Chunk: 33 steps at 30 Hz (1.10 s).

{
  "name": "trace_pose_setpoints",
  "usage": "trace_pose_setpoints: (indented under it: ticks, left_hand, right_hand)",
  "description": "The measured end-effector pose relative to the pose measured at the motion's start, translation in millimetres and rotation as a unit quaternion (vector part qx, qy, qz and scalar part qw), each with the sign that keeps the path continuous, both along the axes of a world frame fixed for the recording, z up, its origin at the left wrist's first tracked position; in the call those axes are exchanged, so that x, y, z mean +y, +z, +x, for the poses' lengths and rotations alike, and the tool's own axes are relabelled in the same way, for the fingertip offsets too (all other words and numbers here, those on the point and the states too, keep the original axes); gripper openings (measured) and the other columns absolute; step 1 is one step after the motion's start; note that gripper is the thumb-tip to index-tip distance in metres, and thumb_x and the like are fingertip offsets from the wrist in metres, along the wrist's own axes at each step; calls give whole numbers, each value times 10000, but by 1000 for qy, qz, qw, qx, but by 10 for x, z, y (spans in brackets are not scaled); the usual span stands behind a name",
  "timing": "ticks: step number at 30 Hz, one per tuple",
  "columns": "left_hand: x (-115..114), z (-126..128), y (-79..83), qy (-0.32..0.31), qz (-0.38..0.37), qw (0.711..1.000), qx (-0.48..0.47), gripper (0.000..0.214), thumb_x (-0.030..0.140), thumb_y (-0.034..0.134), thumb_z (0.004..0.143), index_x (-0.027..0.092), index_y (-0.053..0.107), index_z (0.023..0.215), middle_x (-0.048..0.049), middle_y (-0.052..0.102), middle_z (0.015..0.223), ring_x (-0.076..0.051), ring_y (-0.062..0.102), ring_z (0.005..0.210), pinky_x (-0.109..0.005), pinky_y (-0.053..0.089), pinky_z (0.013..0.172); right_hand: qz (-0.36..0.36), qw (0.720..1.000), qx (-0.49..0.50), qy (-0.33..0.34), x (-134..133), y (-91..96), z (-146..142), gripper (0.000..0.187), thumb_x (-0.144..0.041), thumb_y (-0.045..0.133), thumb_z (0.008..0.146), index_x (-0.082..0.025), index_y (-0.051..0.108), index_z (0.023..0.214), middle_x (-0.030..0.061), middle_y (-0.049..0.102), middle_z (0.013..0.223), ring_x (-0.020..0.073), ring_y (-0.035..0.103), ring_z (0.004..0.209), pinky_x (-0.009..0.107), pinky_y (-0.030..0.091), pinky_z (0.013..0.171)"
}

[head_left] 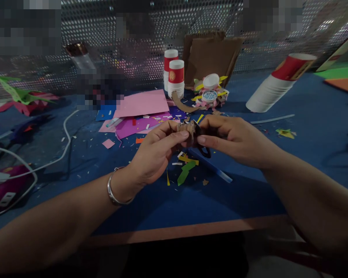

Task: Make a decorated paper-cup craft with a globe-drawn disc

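Pinched between the thumb and fingers of my left hand (155, 150) is a small crumpled piece of brown paper or thin cardboard (188, 129). My right hand (234, 133) is closed on a pair of black-handled scissors (207, 153); one handle loop shows below the fingers. The blades lie against the brown piece and are mostly hidden. Under both hands, a green paper scrap (186, 172), yellow strips (189, 159) and a translucent glue stick (216, 170) lie on the blue table (174, 210).
Pink sheets (143, 103) and stacked paper cups (176, 77) stand beyond my hands. Nearby are a decorated paper craft (210, 94), a cardboard piece (211, 58) and a leaning cup stack (274, 90). A white cord (65, 131) and dark blue glue gun (27, 129) lie left.
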<state>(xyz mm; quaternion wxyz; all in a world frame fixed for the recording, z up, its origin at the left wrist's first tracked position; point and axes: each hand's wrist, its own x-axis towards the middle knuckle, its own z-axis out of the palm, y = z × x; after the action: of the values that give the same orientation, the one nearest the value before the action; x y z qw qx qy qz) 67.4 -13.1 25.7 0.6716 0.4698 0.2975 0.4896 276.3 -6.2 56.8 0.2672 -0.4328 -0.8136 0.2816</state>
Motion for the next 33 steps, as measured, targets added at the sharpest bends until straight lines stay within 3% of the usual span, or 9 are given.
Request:
trace_pose_setpoints:
  ticks: [4, 7, 10, 17, 23, 33]
  left_hand:
    - [-28, -4, -6, 18, 11, 1000, 4, 214, 177, 815, 842, 197, 611, 782, 24, 656, 797, -112, 609, 779, -261, 518, 794]
    - [-27, -27, -38, 42, -2, 999, 22, 256, 214, 856, 814, 194, 602, 789, 24, 688, 832, -110, 643, 780, -270, 526, 796]
    - [-8, -65, -69, 50, -27, 998, 30, 321, 278, 901, 797, 196, 591, 816, 6, 751, 907, -136, 725, 828, -287, 547, 790]
    - [2, -83, -103, 59, -41, 997, 37, 399, 277, 950, 747, 199, 561, 788, 13, 774, 899, -131, 740, 810, -273, 567, 749]
    - [-23, -64, -117, 43, -31, 998, 42, 366, 273, 933, 784, 188, 577, 765, 39, 710, 787, -106, 698, 759, -275, 584, 784]
    - [-8, -67, -141, -6, -72, 997, -3, 337, 183, 921, 813, 176, 585, 782, 29, 763, 829, -115, 769, 827, -269, 610, 860]
  right_hand:
    - [-50, 996, 80, 8, -15, -70, -68, 352, -552, 678, 1009, -232, 615, 875, 8, 660, 777, 167, 606, 695, 297, 465, 645]
    - [-143, 979, 142, -23, -48, -123, -117, 472, -702, 668, 990, -253, 559, 894, -20, 607, 730, 134, 546, 577, 273, 418, 514]
    - [-172, 969, 167, -57, -72, -150, -142, 526, -757, 619, 998, -255, 523, 871, -8, 622, 762, 123, 546, 585, 258, 404, 484]
    - [-176, 967, 175, -48, -54, -181, -141, 461, -687, 620, 1033, -243, 557, 926, -27, 604, 745, 107, 515, 585, 249, 377, 490]
    - [-231, 945, 227, -31, -38, -201, -151, 420, -569, 839, 912, -203, 655, 1001, -58, 546, 727, 74, 432, 566, 230, 281, 461]
    - [-257, 935, 244, -23, -28, -200, -161, 459, -591, 845, 902, -197, 609, 902, -69, 529, 654, 57, 364, 510, 234, 210, 443]
